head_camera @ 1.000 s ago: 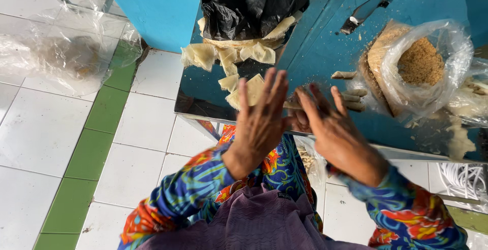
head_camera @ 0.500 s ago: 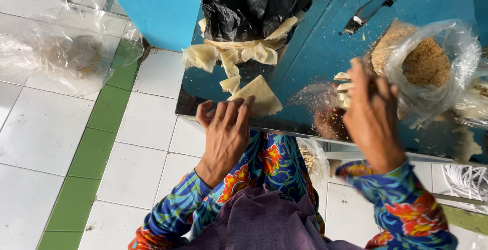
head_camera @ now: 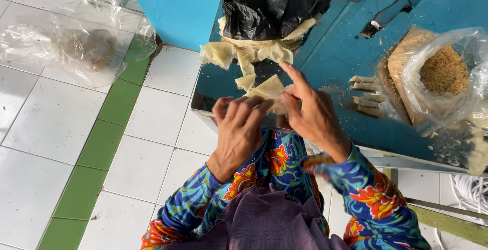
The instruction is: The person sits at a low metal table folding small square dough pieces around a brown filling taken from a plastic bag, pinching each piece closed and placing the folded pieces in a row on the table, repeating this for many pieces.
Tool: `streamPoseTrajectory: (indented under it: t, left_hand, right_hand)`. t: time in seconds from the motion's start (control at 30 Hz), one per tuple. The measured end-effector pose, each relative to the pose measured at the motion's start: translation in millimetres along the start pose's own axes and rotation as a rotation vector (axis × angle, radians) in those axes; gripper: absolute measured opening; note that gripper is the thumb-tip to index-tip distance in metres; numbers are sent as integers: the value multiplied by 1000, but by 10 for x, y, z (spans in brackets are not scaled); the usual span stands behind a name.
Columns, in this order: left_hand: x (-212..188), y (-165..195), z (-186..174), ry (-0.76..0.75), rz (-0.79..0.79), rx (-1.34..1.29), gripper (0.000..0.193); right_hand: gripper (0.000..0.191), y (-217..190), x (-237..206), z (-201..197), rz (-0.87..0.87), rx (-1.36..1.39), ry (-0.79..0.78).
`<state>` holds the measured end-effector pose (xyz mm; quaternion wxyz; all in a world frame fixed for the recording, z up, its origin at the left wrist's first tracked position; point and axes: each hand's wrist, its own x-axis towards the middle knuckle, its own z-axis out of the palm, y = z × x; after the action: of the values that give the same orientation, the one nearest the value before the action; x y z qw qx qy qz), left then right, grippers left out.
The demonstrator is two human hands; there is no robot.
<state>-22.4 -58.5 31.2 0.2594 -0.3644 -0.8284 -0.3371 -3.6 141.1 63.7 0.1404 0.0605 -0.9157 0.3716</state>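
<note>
Soft, even daylight fills the view, bright on the white floor tiles. The blue tabletop shows glossy reflections near its edge. The right hand is slightly motion-blurred.

A black plastic bag sits at twelve o'clock on the blue counter; a clear bag of brown crumbs lies at three o'clock, and a crumpled clear bag rests on the floor at ten o'clock.
</note>
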Motion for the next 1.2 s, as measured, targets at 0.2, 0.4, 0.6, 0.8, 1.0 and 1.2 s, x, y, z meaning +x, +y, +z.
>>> streamPoseTrajectory:
  t: [0.2, 0.4, 0.6, 0.8, 1.0, 1.2]
  left_hand:
    - [7, -66, 108, -22, 63, 29, 30]
    - [-13, -52, 105, -53, 25, 39, 25]
    - [16, 148, 208, -113, 157, -100, 43]
    - [22, 79, 341, -175, 435, -12, 37]
    - [26, 46, 358, -211, 450, -167, 44]
    - [55, 74, 317, -236, 412, -222, 47]
  right_hand:
    - [57, 418, 148, -98, 321, 599, -4]
    - [52, 287, -169, -880, 53, 383, 286]
    - [49, 43, -695, -548, -20, -236, -108]
    - [25, 232, -1378, -1229, 68, -333, 360]
    - [59, 803, -2248, -1639, 363, -879, 554]
    - [62, 1512, -2697, -1763, 505, -1134, 379]
